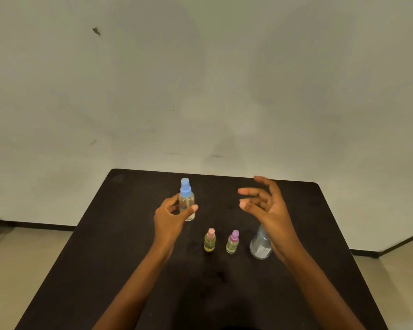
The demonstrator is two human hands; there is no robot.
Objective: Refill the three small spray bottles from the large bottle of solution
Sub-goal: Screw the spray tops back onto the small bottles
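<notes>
Our left hand [171,216] grips the blue-capped spray bottle [187,203] upright toward the far edge of the dark table [105,258], while our right hand [270,210] hovers with fingers spread, holding nothing. The pink-capped bottle [209,240] and purple-capped bottle [233,242] stand mid-table. Nearer the right edge, partly behind our right hand, the large bottle [260,246] carries a white label whose print we cannot read.

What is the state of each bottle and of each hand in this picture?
Blue-capped spray bottle: upright, cap on, in the grip of the left hand.
Pink-capped spray bottle: standing on the table, cap on, yellowish liquid.
Purple-capped spray bottle: standing on the table, cap on, yellowish liquid.
Large bottle: standing, top hidden behind the right hand.
Left hand: holds the blue-capped spray bottle.
Right hand: open, holding nothing.
</notes>
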